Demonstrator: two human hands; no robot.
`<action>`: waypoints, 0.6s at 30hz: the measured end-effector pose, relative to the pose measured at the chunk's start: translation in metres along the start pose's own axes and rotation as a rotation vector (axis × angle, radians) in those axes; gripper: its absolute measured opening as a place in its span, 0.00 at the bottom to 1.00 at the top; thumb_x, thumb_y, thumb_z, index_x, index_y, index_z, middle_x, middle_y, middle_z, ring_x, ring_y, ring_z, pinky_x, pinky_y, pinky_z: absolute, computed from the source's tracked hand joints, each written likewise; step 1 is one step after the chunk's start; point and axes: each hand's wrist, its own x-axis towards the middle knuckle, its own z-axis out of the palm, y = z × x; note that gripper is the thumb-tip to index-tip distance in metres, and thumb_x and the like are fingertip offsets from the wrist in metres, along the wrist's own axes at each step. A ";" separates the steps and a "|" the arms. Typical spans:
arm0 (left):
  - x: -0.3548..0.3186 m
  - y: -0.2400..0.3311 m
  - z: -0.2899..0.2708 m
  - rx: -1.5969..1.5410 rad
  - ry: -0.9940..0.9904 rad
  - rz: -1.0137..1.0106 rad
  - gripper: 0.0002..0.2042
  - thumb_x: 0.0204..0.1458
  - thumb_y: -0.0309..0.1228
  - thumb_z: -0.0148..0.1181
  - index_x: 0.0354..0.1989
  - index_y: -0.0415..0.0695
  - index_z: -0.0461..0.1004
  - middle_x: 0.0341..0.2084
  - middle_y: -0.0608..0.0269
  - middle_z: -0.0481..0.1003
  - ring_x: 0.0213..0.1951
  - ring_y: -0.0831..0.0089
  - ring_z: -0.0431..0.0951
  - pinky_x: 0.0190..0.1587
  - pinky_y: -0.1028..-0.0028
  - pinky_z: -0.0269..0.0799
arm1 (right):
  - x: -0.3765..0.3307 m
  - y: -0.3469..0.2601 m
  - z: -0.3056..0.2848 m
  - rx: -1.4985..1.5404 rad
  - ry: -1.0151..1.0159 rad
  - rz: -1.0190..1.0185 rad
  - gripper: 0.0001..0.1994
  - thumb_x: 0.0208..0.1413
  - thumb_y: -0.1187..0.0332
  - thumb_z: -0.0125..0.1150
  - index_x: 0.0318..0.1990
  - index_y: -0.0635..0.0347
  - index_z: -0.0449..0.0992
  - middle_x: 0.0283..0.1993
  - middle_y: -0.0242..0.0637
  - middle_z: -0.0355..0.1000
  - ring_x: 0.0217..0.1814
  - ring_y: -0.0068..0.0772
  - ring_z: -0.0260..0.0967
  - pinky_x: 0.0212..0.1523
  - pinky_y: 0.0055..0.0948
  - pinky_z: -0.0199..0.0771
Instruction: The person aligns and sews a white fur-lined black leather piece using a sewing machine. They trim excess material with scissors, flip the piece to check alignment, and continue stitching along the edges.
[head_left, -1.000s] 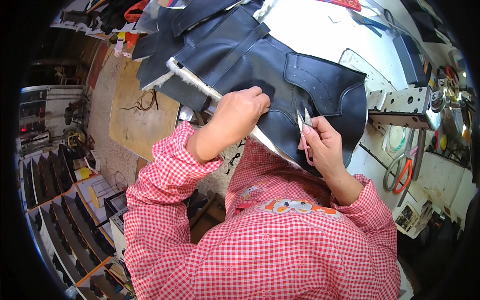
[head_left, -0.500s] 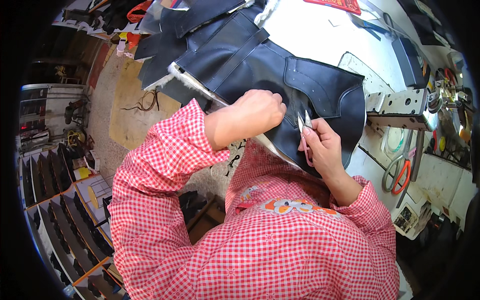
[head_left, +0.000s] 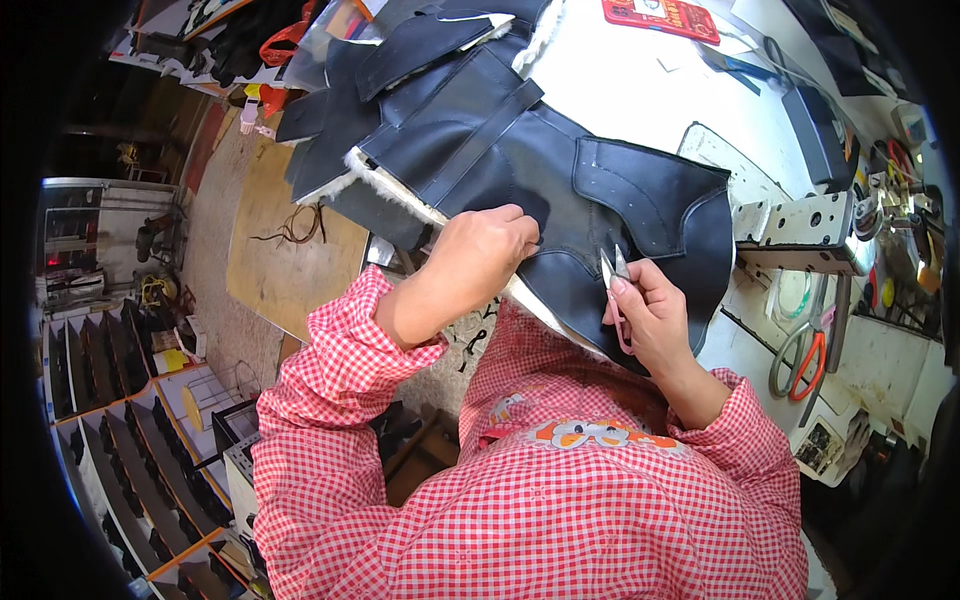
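Note:
A large black leather piece (head_left: 555, 205) with stitched seams and a pale fleece backing lies before me, its near edge draped toward my lap. My left hand (head_left: 480, 255) is closed, fingertips pressed together over the leather near its left edge. Whatever it pinches, if anything, is hidden. In my right hand (head_left: 652, 312) is a small pair of thread snips (head_left: 615, 285) with pink handles. Their blades stand apart and point away from me, just above the leather beside a curved stitched panel (head_left: 645, 195).
More black fleece-lined pieces (head_left: 425, 55) lie at the far left. On the right stands a sewing machine arm (head_left: 800, 232), with orange-handled scissors (head_left: 808, 365) hanging nearby. A red card (head_left: 660, 18) rests on the white table (head_left: 610, 85). Shelves (head_left: 140, 450) stand at left.
My left hand has moved left and slightly toward me, away from the snips. My right hand keeps its hold on the snips with little movement.

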 end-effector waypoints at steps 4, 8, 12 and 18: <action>0.005 -0.001 0.001 0.070 -0.049 0.114 0.03 0.45 0.25 0.61 0.27 0.42 0.73 0.23 0.58 0.70 0.27 0.57 0.76 0.28 0.63 0.71 | 0.001 0.002 0.001 0.018 -0.001 -0.004 0.08 0.64 0.69 0.53 0.35 0.64 0.71 0.20 0.26 0.67 0.18 0.10 0.57 0.17 0.16 0.54; 0.011 0.002 0.000 0.172 -0.113 0.209 0.02 0.44 0.25 0.58 0.26 0.41 0.72 0.23 0.56 0.69 0.28 0.57 0.76 0.29 0.63 0.72 | 0.000 0.000 0.000 -0.011 -0.003 0.015 0.08 0.64 0.69 0.53 0.36 0.65 0.71 0.21 0.27 0.67 0.18 0.10 0.57 0.18 0.16 0.54; 0.017 0.004 0.000 0.238 -0.187 0.255 0.03 0.43 0.25 0.57 0.26 0.41 0.73 0.23 0.57 0.70 0.29 0.58 0.77 0.31 0.64 0.73 | 0.000 -0.001 0.000 0.008 -0.009 0.012 0.08 0.64 0.69 0.53 0.36 0.65 0.71 0.21 0.27 0.68 0.21 0.11 0.59 0.21 0.16 0.58; 0.027 0.010 0.005 0.330 -0.332 0.358 0.05 0.40 0.26 0.58 0.27 0.40 0.74 0.25 0.58 0.73 0.30 0.62 0.78 0.33 0.68 0.76 | 0.000 0.001 0.000 -0.010 0.000 0.013 0.07 0.63 0.70 0.53 0.35 0.65 0.71 0.21 0.27 0.68 0.22 0.12 0.61 0.23 0.16 0.60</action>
